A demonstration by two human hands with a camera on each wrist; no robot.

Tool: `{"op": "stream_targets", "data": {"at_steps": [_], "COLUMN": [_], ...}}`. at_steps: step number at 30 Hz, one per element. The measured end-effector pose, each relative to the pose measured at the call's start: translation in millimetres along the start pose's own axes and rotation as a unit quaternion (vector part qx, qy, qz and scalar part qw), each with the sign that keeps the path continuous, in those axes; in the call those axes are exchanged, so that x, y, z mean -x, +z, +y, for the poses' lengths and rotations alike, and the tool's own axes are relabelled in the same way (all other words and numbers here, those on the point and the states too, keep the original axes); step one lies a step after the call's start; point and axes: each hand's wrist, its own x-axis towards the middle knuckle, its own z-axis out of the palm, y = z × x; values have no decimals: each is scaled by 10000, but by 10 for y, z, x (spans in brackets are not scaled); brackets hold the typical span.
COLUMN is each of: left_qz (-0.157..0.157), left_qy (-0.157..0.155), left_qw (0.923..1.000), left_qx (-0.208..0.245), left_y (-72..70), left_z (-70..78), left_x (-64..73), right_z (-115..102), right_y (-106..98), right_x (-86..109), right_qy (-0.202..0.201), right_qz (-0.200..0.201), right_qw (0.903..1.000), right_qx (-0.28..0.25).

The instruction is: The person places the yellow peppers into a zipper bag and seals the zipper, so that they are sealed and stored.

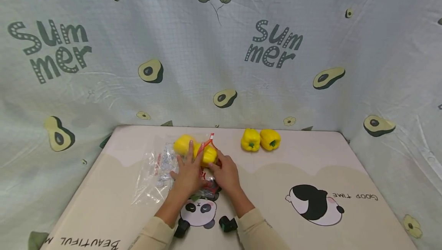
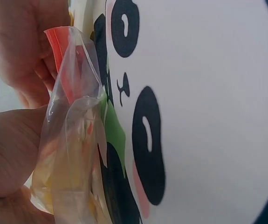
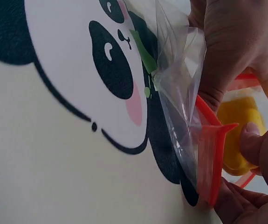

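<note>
A clear plastic zip bag [image 1: 146, 183] with a red rim lies on the table, a yellow bell pepper [image 1: 183, 145] inside it. Another yellow bell pepper [image 1: 209, 155] sits at the bag's mouth, between the hands. My left hand [image 1: 188, 175] has its fingers spread and fairly straight against the bag by the red rim [image 3: 213, 154]. My right hand [image 1: 226, 173] holds the pepper at the mouth, its thumb [image 3: 252, 144] on the yellow skin and other fingers by the rim. The left wrist view shows the film covering part of the left hand; its fingertips are hidden there.
Two more yellow bell peppers [image 1: 260, 140] stand side by side at the back of the table. The table cover [image 1: 276, 204] carries panda drawings. A patterned curtain [image 1: 186, 50] hangs behind and around it.
</note>
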Motion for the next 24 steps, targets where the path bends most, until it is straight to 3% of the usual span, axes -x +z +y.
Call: {"op": "stream_targets", "data": {"at_steps": [11,24], "left_qz": [-9,-12], "left_qy": [-49,-19], "left_qw": [10000,9999], "left_qx": [17,-156], "left_y": [3,7], "left_z": [7,-20], "left_x": [5,-9], "right_z": [18,5], "right_y": [53,119], "right_x": [-28,-64], "right_qy": [224,192], "right_qz": [223,640], "right_qw": [9969,9975], "right_qx": [-720,-214]}}
